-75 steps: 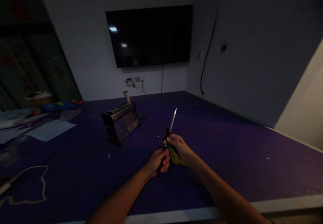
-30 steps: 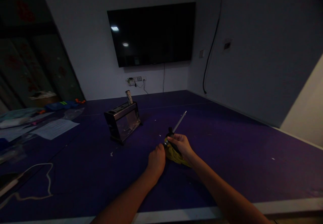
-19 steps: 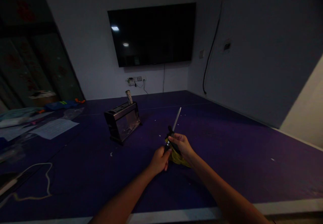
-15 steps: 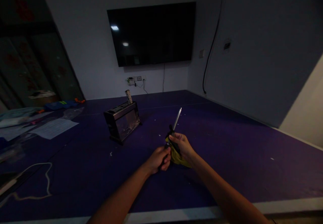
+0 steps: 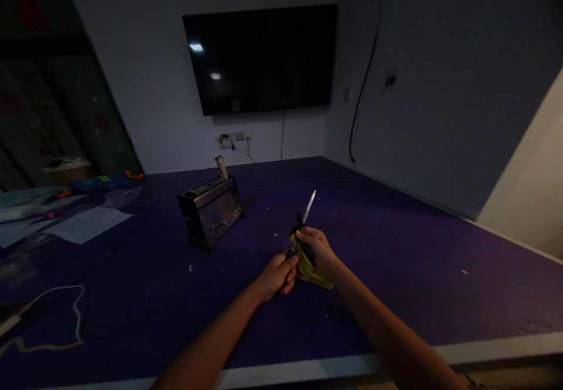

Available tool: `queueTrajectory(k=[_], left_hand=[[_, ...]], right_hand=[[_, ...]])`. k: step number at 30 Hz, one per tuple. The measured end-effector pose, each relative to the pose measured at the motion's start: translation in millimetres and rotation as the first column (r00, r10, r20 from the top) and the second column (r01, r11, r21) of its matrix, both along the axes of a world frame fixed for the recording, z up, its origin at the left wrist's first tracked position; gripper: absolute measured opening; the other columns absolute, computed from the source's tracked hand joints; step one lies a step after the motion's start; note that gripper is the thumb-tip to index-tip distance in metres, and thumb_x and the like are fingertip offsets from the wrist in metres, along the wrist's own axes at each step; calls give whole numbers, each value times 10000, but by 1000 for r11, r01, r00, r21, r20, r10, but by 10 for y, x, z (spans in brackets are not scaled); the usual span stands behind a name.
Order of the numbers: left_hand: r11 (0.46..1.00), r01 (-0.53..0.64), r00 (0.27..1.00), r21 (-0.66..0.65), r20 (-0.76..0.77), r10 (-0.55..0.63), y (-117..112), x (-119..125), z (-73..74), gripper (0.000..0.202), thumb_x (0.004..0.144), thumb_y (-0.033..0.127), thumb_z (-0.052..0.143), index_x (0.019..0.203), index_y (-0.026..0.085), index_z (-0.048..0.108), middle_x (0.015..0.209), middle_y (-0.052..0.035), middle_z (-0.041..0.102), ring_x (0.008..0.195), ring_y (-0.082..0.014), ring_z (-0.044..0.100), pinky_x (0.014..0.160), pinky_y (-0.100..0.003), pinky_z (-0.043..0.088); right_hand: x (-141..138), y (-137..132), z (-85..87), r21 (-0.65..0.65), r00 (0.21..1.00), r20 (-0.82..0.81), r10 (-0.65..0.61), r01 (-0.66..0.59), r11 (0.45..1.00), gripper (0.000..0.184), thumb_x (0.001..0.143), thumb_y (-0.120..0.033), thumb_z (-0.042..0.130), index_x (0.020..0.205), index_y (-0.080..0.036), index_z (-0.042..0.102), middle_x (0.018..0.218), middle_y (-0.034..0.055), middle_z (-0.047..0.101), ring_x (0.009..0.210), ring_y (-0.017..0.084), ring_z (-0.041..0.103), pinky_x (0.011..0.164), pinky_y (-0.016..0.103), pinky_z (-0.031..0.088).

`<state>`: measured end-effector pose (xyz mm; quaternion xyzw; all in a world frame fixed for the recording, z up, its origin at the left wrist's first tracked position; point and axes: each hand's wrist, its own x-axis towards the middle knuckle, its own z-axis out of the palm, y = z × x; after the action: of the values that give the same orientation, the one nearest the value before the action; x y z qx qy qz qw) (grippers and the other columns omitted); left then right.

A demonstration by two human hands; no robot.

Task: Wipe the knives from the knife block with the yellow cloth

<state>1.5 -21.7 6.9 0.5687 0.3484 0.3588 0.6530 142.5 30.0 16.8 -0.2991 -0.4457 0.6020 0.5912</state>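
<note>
Gripping a dark handle [image 5: 290,253], the left hand [image 5: 276,274] sits just below the right hand [image 5: 317,247], which is clamped on a dark tool [image 5: 309,206] (pale shaft pointing up and away). Whether handle and tool connect is unclear. Yellow cloth [image 5: 311,274] hangs beneath the right hand, over the purple table [image 5: 404,261]. A slotted box [image 5: 217,217] stands left.

table [image 5: 404,278]: deep purple-blue, white edge | rod [image 5: 309,206]: silvery white | grip [image 5: 310,253]: black | cloth [image 5: 314,274]: yellow-green | box [image 5: 217,211]: black, greyish side | handle [image 5: 221,169]: pale, dark speckles | paper [image 5: 88,224]: white, faint lines | cable [image 5: 77,319]: off-white | television [image 5: 264,56]: black, 2 white glints | door [image 5: 65,91]: dark, red markings
</note>
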Motion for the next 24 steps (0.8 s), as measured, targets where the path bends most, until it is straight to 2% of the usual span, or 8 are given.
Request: queueTrajectory(k=[8,15,24], left_hand=[[998,19,996,51,-89,-15,-3,34,-45,434,762,603,456,691,187,353,476,108,366,275,-26,332,325,-175,198],[996,18,990,83,-144,-6,9,54,-52,395,786,572,438,696,202,331,443,108,374,265,-47,342,330,-183,216],[985,40,954,165,-299,11,11,68,-106,386,826,555,362,666,204,347,346,102,354,244,-60,315,340,-184,208]], right_hand=[[129,75,22,-31,997,-13,-77,77,997,277,511,-345,803,654,-160,655,592,2,647,479,101,544,496,226,401],[220,135,2,-65,996,-36,-87,84,994,276,503,-335,810,662,-163,666,591,12,660,481,118,562,505,244,428],[330,194,5,-75,988,-84,-129,122,990,263,508,-310,817,669,-162,671,578,5,655,455,100,545,456,216,420]])
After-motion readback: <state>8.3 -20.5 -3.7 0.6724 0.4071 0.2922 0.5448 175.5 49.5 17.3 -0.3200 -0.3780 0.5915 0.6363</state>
